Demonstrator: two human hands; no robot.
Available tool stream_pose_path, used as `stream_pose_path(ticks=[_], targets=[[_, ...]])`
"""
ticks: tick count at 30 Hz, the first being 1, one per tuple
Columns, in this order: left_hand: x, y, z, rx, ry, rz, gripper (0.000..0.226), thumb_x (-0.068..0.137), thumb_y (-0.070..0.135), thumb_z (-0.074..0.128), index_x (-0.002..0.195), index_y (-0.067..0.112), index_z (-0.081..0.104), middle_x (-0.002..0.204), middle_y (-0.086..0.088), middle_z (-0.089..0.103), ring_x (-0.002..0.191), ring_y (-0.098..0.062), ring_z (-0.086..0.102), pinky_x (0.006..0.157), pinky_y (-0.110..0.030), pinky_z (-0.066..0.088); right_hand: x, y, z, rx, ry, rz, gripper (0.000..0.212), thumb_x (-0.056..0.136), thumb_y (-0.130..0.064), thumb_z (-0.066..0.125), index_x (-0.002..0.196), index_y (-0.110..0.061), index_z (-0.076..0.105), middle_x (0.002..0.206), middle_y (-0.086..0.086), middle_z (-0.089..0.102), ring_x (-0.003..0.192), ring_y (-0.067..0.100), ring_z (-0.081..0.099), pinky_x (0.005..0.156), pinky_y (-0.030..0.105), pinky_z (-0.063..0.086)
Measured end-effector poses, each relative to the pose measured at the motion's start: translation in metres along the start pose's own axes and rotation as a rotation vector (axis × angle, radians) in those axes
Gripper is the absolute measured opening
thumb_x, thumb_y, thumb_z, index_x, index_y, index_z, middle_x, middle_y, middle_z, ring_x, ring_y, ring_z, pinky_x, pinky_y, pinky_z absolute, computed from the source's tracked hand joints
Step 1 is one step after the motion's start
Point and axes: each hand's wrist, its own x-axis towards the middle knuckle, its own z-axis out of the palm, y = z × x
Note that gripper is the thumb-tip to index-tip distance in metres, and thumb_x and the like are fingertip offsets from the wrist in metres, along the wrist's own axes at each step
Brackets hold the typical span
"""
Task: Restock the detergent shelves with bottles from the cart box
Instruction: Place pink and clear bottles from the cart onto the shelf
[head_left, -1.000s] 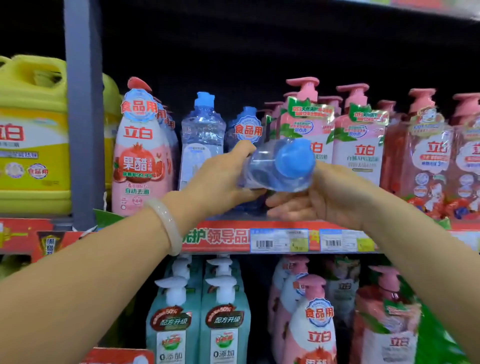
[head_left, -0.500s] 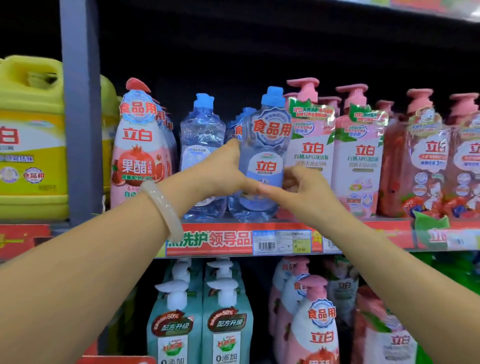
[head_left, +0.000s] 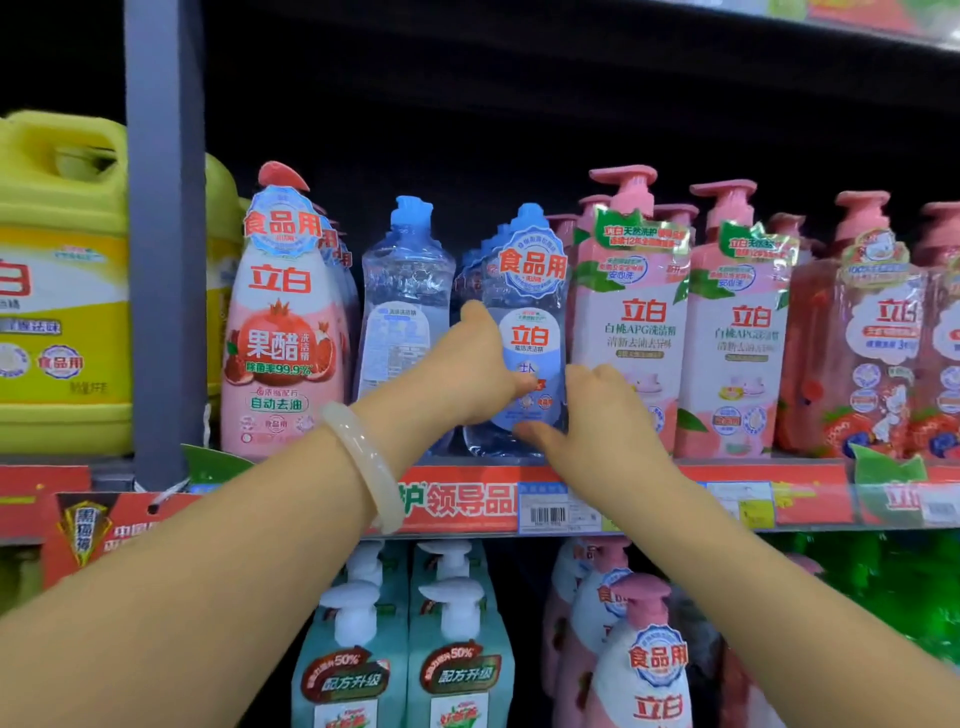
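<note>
In the head view, a clear blue detergent bottle (head_left: 527, 338) with a blue cap is seen standing upright on the red-edged shelf (head_left: 467, 506), its label facing forward. It is flanked by another clear bottle (head_left: 408, 312), turned with its back label outward, and by a pink pump bottle (head_left: 631, 312) on the other side; more blue-capped bottles are lined up directly behind it. The left hand (head_left: 475, 371) is wrapped against the bottle's left side, thumb laid across the lower label and fingers hidden behind the body, so the bottle is gripped from that side. A pale bangle (head_left: 363, 465) is worn on the left wrist. The right hand (head_left: 597, 415) is pressed to the bottle's lower right edge, the thumb reaching under the label near the base and the fingers curled at the side; a grip on the bottle is shared with the left hand. At far left, beyond a grey upright post (head_left: 166, 234), a large yellow jug (head_left: 62, 280) is seen. A pink pomegranate-label bottle (head_left: 283, 317) stands just right of the post. On the shelf below, teal pump bottles (head_left: 405, 649) and further pink bottles (head_left: 644, 660) are stocked
</note>
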Motion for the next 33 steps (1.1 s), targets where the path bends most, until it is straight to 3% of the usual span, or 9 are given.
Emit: stream_pose_path(ticks=[4,8,12,17,21,23,26,30,33], targets=[[0.002,0.002,0.005,0.032,0.013,-0.027,0.063,0.09,0.022,0.062,0.135,0.0,0.024,0.135,-0.015,0.046,0.113,-0.029,0.052,0.077,-0.03,0.038,-0.003,-0.001,0.005,0.044,0.025,0.014,0.05,0.082,-0.039,0.068,0.116,-0.008,0.048,0.114,0.01,0.046,0.102,0.028,0.052,0.084,0.037,0.044],[-0.01,0.002,0.007,0.086,-0.03,-0.019,0.081,0.095,0.014,0.054,0.149,-0.001,-0.004,0.155,-0.014,0.019,0.133,-0.03,0.038,0.097,-0.031,0.036,-0.003,0.001,0.009,0.097,0.042,0.028,0.051,0.08,-0.039,0.072,0.11,-0.006,0.047,0.111,0.011,0.049,0.098,0.028,0.053,0.077,0.035,0.044],[-0.034,-0.014,-0.003,-0.014,0.19,0.122,0.045,0.091,0.015,0.06,0.132,0.007,0.045,0.136,-0.008,0.047,0.124,-0.025,0.048,0.099,-0.03,0.038,-0.008,0.0,0.004,0.16,0.086,0.007,0.052,0.08,-0.03,0.073,0.114,-0.008,0.04,0.114,0.008,0.046,0.1,0.026,0.051,0.072,0.032,0.039],[-0.046,-0.051,-0.021,-0.063,0.563,0.16,0.041,0.087,0.015,0.063,0.126,0.012,0.05,0.128,-0.003,0.046,0.119,-0.018,0.046,0.101,-0.026,0.034,-0.018,-0.025,0.007,0.265,0.162,-0.239,0.042,0.086,-0.017,0.065,0.122,-0.007,0.047,0.119,0.008,0.047,0.096,0.026,0.055,0.083,0.041,0.046],[-0.04,-0.068,-0.019,-0.098,0.386,0.036,0.042,0.085,0.016,0.063,0.123,0.009,0.046,0.123,-0.006,0.053,0.115,-0.022,0.051,0.093,-0.031,0.041,-0.013,-0.053,0.019,0.407,-0.056,-0.217,0.048,0.093,-0.017,0.055,0.136,-0.007,0.036,0.134,0.011,0.048,0.123,0.026,0.048,0.101,0.042,0.04],[-0.04,-0.068,-0.016,-0.064,0.35,0.017,0.028,0.086,0.012,0.061,0.106,0.01,0.042,0.112,-0.008,0.051,0.106,-0.025,0.05,0.073,-0.022,0.031,-0.008,-0.062,0.023,0.5,-0.09,-0.189,0.038,0.093,-0.011,0.052,0.128,-0.007,0.039,0.13,0.013,0.052,0.12,0.03,0.05,0.098,0.046,0.042],[-0.038,-0.066,-0.014,-0.054,0.349,0.005,0.025,0.087,0.01,0.059,0.104,0.009,0.042,0.114,-0.012,0.052,0.099,-0.024,0.049,0.063,-0.019,0.024,-0.003,-0.067,0.027,0.569,-0.134,-0.109,0.032,0.092,-0.008,0.048,0.123,-0.012,0.042,0.119,0.009,0.059,0.104,0.025,0.057,0.086,0.037,0.047],[-0.037,-0.068,-0.015,-0.109,0.312,0.022,0.042,0.089,0.011,0.057,0.127,0.008,0.04,0.125,0.0,0.046,0.107,-0.015,0.047,0.073,-0.014,0.028,0.0,-0.063,0.028,0.799,-0.163,0.014,0.048,0.092,0.001,0.04,0.136,-0.018,0.037,0.137,0.004,0.05,0.118,0.018,0.051,0.094,0.029,0.045],[-0.037,-0.071,-0.015,-0.13,0.286,0.024,0.051,0.084,0.018,0.066,0.126,0.012,0.039,0.124,-0.007,0.051,0.109,-0.021,0.052,0.082,-0.025,0.039,-0.002,-0.056,0.021,0.925,-0.147,0.073,0.052,0.09,0.012,0.034,0.134,-0.014,0.041,0.133,0.005,0.053,0.121,0.016,0.05,0.088,0.024,0.045]])
